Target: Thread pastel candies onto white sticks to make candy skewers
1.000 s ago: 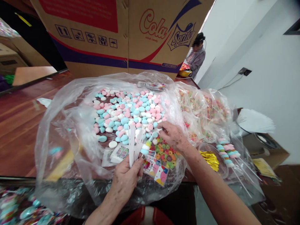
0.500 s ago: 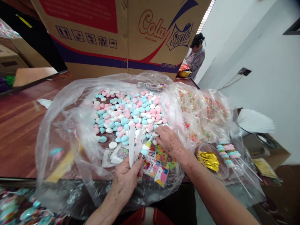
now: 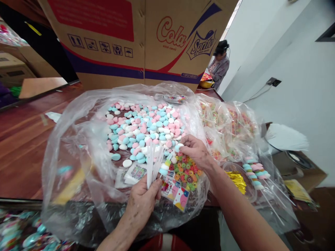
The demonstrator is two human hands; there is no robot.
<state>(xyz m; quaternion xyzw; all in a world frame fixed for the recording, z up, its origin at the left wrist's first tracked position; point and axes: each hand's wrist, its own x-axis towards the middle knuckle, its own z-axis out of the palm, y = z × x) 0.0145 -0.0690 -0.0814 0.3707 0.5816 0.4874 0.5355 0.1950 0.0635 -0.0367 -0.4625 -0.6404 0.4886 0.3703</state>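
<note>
My left hand [image 3: 143, 197] is closed around a fan of white sticks [image 3: 150, 164]. One stick leans right, with pale blue, white and yellow-green candies [image 3: 164, 167] threaded on it. My right hand [image 3: 195, 152] pinches a pale blue-and-white round candy [image 3: 179, 147] between thumb and fingertips, just above that stick's end. Beyond the hands spreads a pile of pink, blue and white candies [image 3: 146, 127] on clear plastic. Small ring-shaped candies [image 3: 187, 170] in several colours lie below my right hand. Printed cards [image 3: 180, 197] sit beside my left hand.
A large cardboard box [image 3: 110, 66] stands behind the pile. To the right are bags of ring candies [image 3: 232, 118], gold twist ties [image 3: 236, 182] in a round tub and finished candy skewers [image 3: 255, 170]. Another person [image 3: 221, 66] is at the far end.
My right hand has moved slightly up and right, away from the threaded stick, and a pale candy now shows in its fingers. More ring candies are uncovered. The view has shifted slightly.
</note>
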